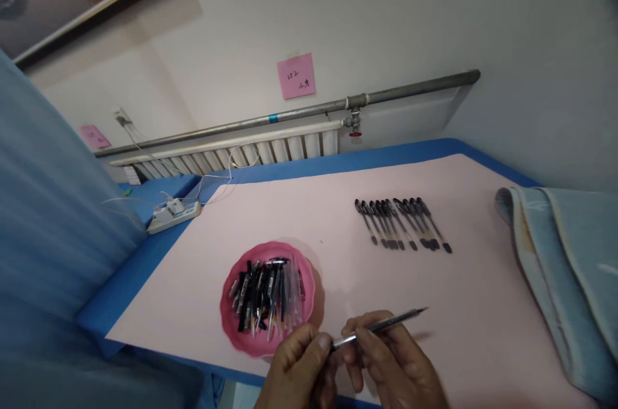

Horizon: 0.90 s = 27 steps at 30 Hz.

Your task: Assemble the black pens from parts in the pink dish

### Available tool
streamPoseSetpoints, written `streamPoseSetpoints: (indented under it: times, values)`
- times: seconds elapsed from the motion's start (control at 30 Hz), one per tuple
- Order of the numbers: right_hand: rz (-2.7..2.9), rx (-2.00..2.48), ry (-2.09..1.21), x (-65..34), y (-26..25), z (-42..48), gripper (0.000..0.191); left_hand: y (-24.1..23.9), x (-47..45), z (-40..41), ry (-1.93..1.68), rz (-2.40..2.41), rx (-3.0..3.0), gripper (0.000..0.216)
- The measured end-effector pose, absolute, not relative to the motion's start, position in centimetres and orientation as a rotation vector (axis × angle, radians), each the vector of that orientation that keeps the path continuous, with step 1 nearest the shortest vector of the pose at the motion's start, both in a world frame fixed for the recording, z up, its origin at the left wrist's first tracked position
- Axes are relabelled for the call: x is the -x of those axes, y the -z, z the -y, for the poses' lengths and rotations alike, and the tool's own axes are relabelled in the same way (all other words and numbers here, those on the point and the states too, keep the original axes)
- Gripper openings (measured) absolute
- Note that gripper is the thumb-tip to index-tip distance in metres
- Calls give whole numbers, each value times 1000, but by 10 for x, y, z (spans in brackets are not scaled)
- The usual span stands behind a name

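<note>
My left hand [302, 367] pinches the left end of a pen [379, 326] between thumb and fingers. Around the same pen's barrel, my right hand [393, 357] is closed, with its bare pointed tip sticking out to the right. To the left of the hands stands a pink scalloped bowl [226, 325]. It holds black pen parts [258, 290] and clear tubes [292, 293], heaped together. Farther back on the right, several capped pens [400, 223] lie side by side in a row. Whether my left fingers cover another part at the pen's end is hidden.
Pink paper [193, 306] covers the blue table. A white power strip [174, 217] with plugs and cords lies at the left. Folded light-blue cloth [564, 280] rests on the right edge. A blue curtain [58, 235] hangs at left; a radiator [290, 146] is behind.
</note>
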State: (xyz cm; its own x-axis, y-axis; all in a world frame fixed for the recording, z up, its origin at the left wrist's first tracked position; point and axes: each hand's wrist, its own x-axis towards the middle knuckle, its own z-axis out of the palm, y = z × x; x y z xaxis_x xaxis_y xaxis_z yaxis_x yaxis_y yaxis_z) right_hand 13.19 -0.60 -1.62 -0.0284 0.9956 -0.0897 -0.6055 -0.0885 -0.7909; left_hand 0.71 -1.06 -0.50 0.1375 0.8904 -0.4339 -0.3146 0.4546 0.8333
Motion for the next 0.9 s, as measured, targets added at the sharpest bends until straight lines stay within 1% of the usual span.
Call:
streamPoseSetpoints:
  times: [0.07, 0.13, 0.23, 0.33, 0.5, 0.57, 0.73, 0.9]
  values:
    - [632, 796, -1511, -132, 16, 5, 18, 5, -5, 10, -1063, -1084, -712, 42]
    - [622, 804, -1509, -132, 18, 5, 18, 4, -5, 10, -1145, -1063, -692, 46]
    - [674, 791, -1529, -132, 22, 4, 18, 2, -6, 10, -1038, -1042, -649, 45]
    - [705, 764, -1553, -132, 24, 4, 18, 2, -7, 12, -892, -1041, -624, 49]
    - [666, 772, -1542, -134, 21, 4, 19, 7, -4, 12, -1012, -1114, -792, 42]
    - [664, 784, -1534, -134, 20, 4, 19, 7, -3, 12, -1024, -1113, -792, 44]
    - [674, 779, -1566, -133, 22, 5, 20, 4, -5, 11, -843, -1104, -707, 53]
    - [590, 823, -1557, -133, 17, 4, 24, 1, -4, 12, -961, -1202, -854, 47]
